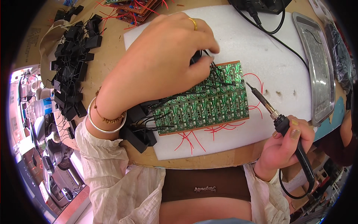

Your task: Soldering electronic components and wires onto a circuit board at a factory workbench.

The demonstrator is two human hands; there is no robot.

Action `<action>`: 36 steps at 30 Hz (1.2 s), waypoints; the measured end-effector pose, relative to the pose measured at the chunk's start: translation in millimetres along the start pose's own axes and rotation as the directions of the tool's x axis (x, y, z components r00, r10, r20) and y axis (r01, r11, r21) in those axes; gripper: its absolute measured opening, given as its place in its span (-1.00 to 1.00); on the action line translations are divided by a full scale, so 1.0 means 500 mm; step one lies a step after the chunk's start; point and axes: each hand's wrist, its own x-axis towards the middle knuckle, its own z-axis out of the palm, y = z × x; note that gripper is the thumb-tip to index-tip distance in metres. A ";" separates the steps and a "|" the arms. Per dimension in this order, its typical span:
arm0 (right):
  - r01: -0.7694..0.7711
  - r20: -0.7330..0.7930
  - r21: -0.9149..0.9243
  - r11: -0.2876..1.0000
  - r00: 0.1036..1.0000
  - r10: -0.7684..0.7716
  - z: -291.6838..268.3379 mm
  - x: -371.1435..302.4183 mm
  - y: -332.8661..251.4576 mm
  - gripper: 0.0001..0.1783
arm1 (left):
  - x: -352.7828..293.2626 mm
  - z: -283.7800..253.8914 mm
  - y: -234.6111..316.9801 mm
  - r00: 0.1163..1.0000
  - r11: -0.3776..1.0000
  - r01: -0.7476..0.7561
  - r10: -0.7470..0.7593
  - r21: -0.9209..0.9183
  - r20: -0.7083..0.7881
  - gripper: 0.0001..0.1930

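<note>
A green circuit board panel (201, 100) lies on a white foam sheet (287, 63), with red wires (214, 129) sticking out round its edges. Over its upper left part is my left hand (171, 52), fingers curled round a mostly hidden black box-shaped part (195, 57). Thin black wires run from there down to the board. My right hand (289, 142) grips the handle of a soldering iron (284, 125), its tip pointing up-left, just right of the board and apart from it. Black box-shaped parts (138, 138) with black leads sit at the board's left end, below my left wrist.
Many more wired black boxes (72, 63) are heaped at the left. Stacked brown boards (138, 11) with red wires stand at the back. A metal tray (317, 71) lies at the right, and a black cable (285, 44) crosses the foam. A bottle (39, 107) shows far left.
</note>
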 end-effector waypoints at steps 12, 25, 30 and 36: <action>-0.039 0.002 -0.017 0.999 0.999 0.039 -0.004 -0.002 -0.004 -0.77 | 0.006 -0.038 0.008 0.999 0.989 0.049 -0.048 -0.143 0.008 -0.79; -0.064 -0.022 0.028 0.998 0.998 0.065 -0.008 -0.005 -0.006 -0.74 | -0.026 -0.054 0.060 0.991 0.981 0.060 -0.081 0.187 0.103 -0.70; -0.061 -0.012 0.001 0.998 0.998 0.061 -0.009 -0.006 -0.007 -0.75 | -0.025 -0.057 0.050 0.986 0.994 -0.098 0.092 0.041 0.139 -0.76; -0.029 -0.001 -0.013 0.999 1.000 0.029 -0.009 -0.005 -0.002 -0.74 | 0.004 -0.008 0.033 0.995 0.983 -0.099 0.101 -0.154 0.002 -0.83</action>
